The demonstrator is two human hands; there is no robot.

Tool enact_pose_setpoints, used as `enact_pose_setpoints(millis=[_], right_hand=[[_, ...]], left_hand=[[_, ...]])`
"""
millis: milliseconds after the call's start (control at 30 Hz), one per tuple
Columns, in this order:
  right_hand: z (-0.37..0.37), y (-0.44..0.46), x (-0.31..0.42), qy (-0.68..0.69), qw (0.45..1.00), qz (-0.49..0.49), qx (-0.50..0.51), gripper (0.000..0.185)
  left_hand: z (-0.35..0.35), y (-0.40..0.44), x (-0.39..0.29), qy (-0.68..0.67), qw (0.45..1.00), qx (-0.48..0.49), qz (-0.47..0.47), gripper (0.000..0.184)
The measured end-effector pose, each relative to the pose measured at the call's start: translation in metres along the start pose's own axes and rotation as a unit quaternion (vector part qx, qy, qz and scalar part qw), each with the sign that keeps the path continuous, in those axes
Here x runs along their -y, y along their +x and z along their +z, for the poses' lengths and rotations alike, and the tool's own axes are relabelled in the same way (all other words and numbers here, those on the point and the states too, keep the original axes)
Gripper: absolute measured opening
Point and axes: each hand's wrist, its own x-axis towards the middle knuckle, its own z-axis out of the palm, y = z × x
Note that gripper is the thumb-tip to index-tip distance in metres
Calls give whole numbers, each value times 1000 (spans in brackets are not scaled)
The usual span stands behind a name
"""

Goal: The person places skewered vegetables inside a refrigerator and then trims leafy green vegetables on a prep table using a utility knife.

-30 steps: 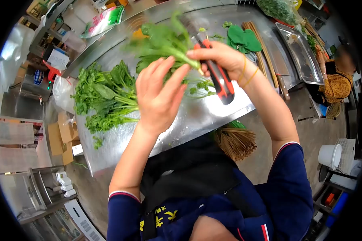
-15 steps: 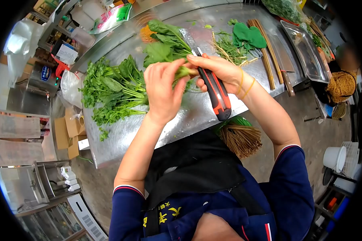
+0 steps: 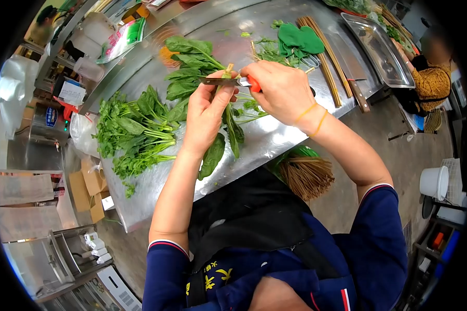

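Observation:
My left hand (image 3: 206, 115) is closed around the stems of a leafy green plant (image 3: 211, 157), whose leaves hang below the fingers and whose stem end points up. My right hand (image 3: 283, 93) grips a red and black utility knife (image 3: 252, 84). Its blade lies across the stem end, over the left fingertips. Behind my left hand, more broad green leaves (image 3: 187, 78) rest on the metal table (image 3: 140, 207). A pile of leafy greens (image 3: 135, 129) lies left of my left hand.
Beyond my right hand are a green cloth (image 3: 301, 40), wooden sticks (image 3: 324, 62) and a wooden-handled knife (image 3: 359, 97). A metal tray (image 3: 379, 52) is at the right, near another person (image 3: 430, 78). A bundle of brown sticks (image 3: 307, 176) stands below the table edge.
The greens in my left hand have turned so their leaves hang down. My right hand has rotated, and the knife blade now lies across the stems.

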Motion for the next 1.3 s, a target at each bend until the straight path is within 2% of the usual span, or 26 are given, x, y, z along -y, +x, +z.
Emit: enact_pose_setpoints(millis=[200,500,600,667,767,833,933,1000,1133,1200,1267,1300], right_hand=[[1,-9,-5,-2,1000,8,-7,20],[0,-20,-17,18,998,66,11,16],[11,-30,-73,-95,967,236,30,10],[1,-33,-69,-35,965,256,44,16],[-4,-26,-41,69,964,243,84,18],[-4,-20,-20,145,957,240,77,19],[8,-20,9,236,938,237,87,20],[26,-28,29,284,921,230,132,20],[93,-62,79,339,902,176,203,21],[108,-70,102,335,857,224,322,22],[141,-85,114,393,811,254,350,23],[156,-89,121,421,782,284,361,23]], left_hand=[[3,1,8,3,1000,15,0,33],[4,6,5,-55,993,85,-61,29],[9,-7,-17,-86,986,129,-66,27],[1,-11,-19,-123,986,103,-49,28],[-21,-20,-30,3,995,98,14,28],[-34,-35,-49,165,978,76,99,26],[-58,-70,-70,439,871,73,207,31],[-73,-101,-54,536,813,49,221,33],[-99,-193,10,598,801,6,31,53],[-94,-229,12,568,818,-85,14,48],[-92,-258,25,503,833,-225,-53,38],[-95,-263,30,429,843,-284,-156,25]])
